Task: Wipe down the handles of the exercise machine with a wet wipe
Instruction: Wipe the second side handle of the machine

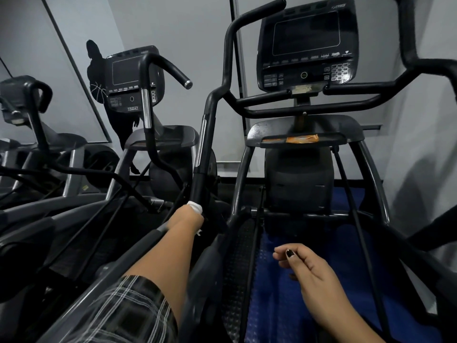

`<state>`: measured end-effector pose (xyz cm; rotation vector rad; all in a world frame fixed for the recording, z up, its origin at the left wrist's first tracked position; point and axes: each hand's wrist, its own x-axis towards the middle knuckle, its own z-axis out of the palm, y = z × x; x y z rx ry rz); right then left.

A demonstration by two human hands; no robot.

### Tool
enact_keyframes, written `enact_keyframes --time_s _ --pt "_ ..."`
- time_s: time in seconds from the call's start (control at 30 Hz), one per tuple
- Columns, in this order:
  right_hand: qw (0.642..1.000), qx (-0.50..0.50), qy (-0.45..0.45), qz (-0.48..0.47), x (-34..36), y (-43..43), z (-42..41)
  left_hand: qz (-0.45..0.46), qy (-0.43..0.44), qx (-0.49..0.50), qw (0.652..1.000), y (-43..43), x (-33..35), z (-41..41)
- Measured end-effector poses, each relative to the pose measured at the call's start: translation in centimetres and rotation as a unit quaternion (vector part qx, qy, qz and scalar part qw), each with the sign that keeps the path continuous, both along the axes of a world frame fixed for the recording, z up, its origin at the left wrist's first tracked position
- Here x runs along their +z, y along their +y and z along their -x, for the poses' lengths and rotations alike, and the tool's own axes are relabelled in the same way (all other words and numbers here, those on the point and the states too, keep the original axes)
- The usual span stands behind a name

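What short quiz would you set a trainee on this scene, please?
1. True or false: the wet wipe lies loose, touched by neither hand.
2. Which hand holds the wipe against the long upright handle? A. left hand B. right hand C. both
3. Fill in: the right hand, its fingers loosely curled, holds ____.
Key: 1 false, it is held low on the handle; 2 A; 3 nothing.
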<state>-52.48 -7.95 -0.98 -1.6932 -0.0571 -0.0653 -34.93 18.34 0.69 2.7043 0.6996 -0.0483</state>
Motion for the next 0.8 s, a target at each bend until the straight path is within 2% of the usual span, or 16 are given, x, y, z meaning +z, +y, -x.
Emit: enact_keyframes --time_s 0.1,0.13,0.3,0.37,0.47,0.57,0.63,0.67,0.7,0.77,0.8 --pt "1.0 0.015 0.001 0.009 0.2 0.3 0.7 -0.044 0.122 -0.009 0.991 0.8 -0.9 0.6" --pt "1.0 0.02 0.0 0.013 0.2 0.4 0.9 -0.062 0.133 -0.004 0.989 0.7 -0.9 1.2" --pt "1.0 0.019 0.003 0.002 0.1 0.4 0.9 -0.218 0.077 -0.01 0.973 -1.0 -1.6 3.7" --pt "1.0 0.015 0.0 -0.006 0.0 0.4 0.7 -0.223 0.045 -0.002 0.974 -0.7 -2.3 3.1" --pt "1.0 0.022 -0.002 -0.021 -0.2 0.3 0.6 -0.155 0.028 -0.033 0.987 -0.3 -1.5 1.1" --pt "0.999 0.017 0.006 -0.032 -0.7 -0.2 -0.1 0.021 0.045 -0.033 0.998 0.0 0.4 -1.1" --pt "0.999 0.006 0.012 -0.029 -1.1 -0.7 -0.7 0.178 0.032 0.014 0.983 0.6 1.1 -2.8" --pt "1.0 0.003 0.013 -0.025 -1.4 -0.9 -1.1 0.207 0.043 0.008 0.977 1.3 1.2 -3.6" --pt "1.0 -0.001 0.01 -0.023 -1.4 -1.2 -1.4 0.268 0.095 0.001 0.959 1.6 1.9 -3.7" --pt "1.0 -0.006 0.01 -0.022 -1.5 -1.5 -2.0 0.343 0.179 -0.041 0.921 1.7 2.0 -3.4" --pt "1.0 -0.007 0.012 -0.026 -1.5 -1.5 -2.3 0.332 0.172 -0.044 0.926 1.8 1.9 -3.6"
